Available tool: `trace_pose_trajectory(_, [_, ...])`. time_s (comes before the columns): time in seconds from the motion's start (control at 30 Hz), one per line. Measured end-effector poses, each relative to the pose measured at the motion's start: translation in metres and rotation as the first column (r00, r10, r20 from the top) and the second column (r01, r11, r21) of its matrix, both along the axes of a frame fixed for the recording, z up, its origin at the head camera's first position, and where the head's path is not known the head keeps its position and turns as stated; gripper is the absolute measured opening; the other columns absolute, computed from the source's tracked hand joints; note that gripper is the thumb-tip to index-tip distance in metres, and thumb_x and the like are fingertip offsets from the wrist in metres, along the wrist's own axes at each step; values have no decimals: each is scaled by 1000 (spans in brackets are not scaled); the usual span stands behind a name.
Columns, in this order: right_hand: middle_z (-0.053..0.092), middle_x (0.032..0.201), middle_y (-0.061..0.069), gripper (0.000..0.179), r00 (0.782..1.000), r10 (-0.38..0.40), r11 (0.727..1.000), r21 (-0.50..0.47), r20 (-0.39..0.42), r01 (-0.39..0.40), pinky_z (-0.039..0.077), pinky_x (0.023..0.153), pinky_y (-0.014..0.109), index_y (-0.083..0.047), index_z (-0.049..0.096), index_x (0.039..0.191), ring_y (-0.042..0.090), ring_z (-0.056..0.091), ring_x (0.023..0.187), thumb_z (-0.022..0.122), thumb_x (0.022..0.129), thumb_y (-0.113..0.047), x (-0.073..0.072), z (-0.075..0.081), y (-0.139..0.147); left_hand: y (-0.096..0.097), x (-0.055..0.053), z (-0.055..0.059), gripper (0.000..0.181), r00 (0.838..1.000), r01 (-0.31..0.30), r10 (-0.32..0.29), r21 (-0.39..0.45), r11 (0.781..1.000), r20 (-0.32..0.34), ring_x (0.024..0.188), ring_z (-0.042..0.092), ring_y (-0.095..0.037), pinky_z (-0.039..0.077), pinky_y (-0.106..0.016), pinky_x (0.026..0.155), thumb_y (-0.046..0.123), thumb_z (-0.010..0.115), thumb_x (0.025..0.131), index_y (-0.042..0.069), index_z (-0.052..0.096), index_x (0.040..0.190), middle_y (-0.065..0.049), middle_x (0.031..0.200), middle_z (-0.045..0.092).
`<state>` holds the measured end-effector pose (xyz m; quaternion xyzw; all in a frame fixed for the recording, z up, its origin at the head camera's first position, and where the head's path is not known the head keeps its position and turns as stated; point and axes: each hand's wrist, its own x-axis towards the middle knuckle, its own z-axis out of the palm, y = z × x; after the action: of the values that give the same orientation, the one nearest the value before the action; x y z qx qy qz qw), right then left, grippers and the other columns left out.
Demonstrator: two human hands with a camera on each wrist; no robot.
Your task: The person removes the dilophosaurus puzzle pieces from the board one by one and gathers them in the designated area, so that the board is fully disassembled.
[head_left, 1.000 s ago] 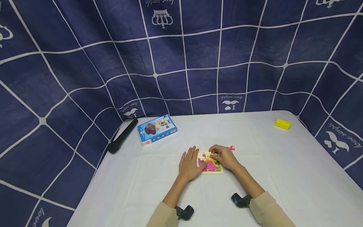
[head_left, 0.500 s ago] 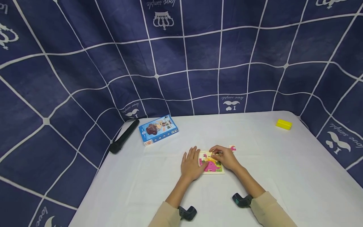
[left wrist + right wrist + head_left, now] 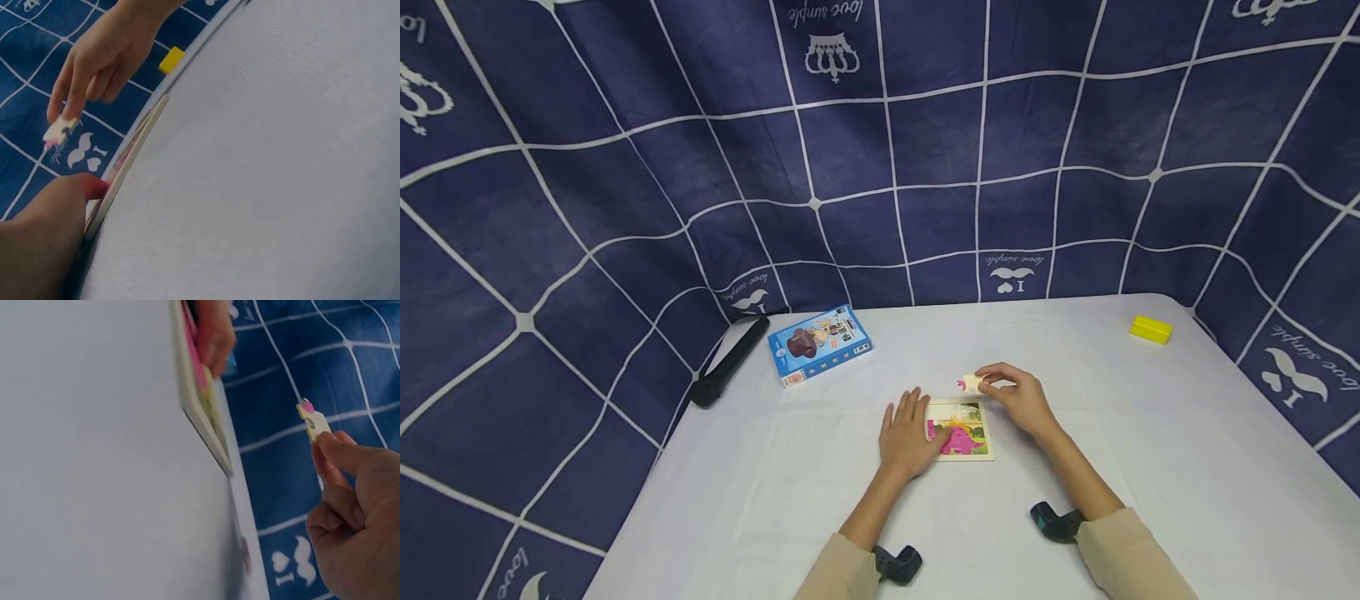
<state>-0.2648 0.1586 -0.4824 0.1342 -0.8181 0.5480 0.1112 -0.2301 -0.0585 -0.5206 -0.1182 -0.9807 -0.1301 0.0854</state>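
A small jigsaw puzzle in a cream frame (image 3: 966, 434) lies on the white table, with a pink dinosaur on its lower part. My left hand (image 3: 907, 442) rests along its left side, fingers straight and thumb lying over the picture. Just beyond the frame's far edge, my right hand (image 3: 1021, 403) pinches a puzzle piece (image 3: 971, 384) between thumb and fingers. In the right wrist view that puzzle piece (image 3: 314, 422) appears cream with a pink patch, raised off the table. A blurred pinkish bit (image 3: 245, 555) on the table appears low in the same view.
A blue box (image 3: 820, 343) with printed pictures stands at the back left. Beside it lies a long black object (image 3: 730, 362) at the table's left edge. A yellow block (image 3: 1150, 329) sits at the back right. Dark blue gridded cloth (image 3: 925, 150) hangs around the table.
My right hand has lifted the puzzle piece from the upper part of the puzzle and moved it away, beyond the far edge. My left hand has stayed on the frame.
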Motion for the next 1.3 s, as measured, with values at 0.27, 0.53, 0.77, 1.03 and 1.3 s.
trace_pose_trajectory(0.27, [66, 94, 11, 27, 992, -128, 990, 66, 13, 126, 49, 64, 19, -8, 67, 107, 16, 58, 85, 68, 84, -23, -1, 12, 56, 0, 0, -2, 76, 1000, 6, -6, -11, 1000, -9, 137, 21, -21, 14, -44, 111, 66, 36, 86, 13, 36, 141, -5, 149, 28])
trace_pose_trajectory(0.53, [67, 94, 12, 32, 972, -209, 968, 160, 104, 191, 42, 73, 26, -6, 67, 110, 18, 53, 96, 66, 86, -27, -4, -6, 98, 0, 0, -2, 76, 1000, 3, -3, -4, 1000, -7, 137, 21, -22, 12, -44, 111, 65, 37, 86, 13, 36, 141, -5, 149, 28])
trace_pose_trajectory(0.77, [67, 93, 12, 27, 958, -253, 952, 211, 137, 221, 39, 74, 32, -5, 68, 108, 25, 53, 96, 66, 86, -21, -6, -19, 103, 1, 0, -2, 76, 1000, 7, -7, -5, 1000, -6, 137, 20, -22, 13, -44, 111, 65, 36, 86, 13, 35, 142, -5, 149, 28])
trace_pose_trajectory(1.03, [67, 91, 14, 21, 951, -301, 913, 308, 64, 268, 41, 72, 37, -4, 69, 104, 29, 55, 87, 67, 84, -11, -6, -27, 101, 0, 1, -1, 75, 1000, 12, -12, 5, 1000, -24, 137, 22, -23, 15, -45, 111, 64, 37, 87, 12, 37, 141, -6, 148, 29])
trace_pose_trajectory(1.3, [64, 92, 16, 19, 960, -276, 883, 380, -55, 275, 42, 78, 51, -3, 69, 102, 36, 56, 91, 67, 83, -8, -5, -30, 103, -1, 1, -2, 75, 1000, 17, -17, 18, 1000, -22, 137, 21, -22, 13, -44, 111, 64, 37, 87, 12, 37, 141, -6, 149, 29])
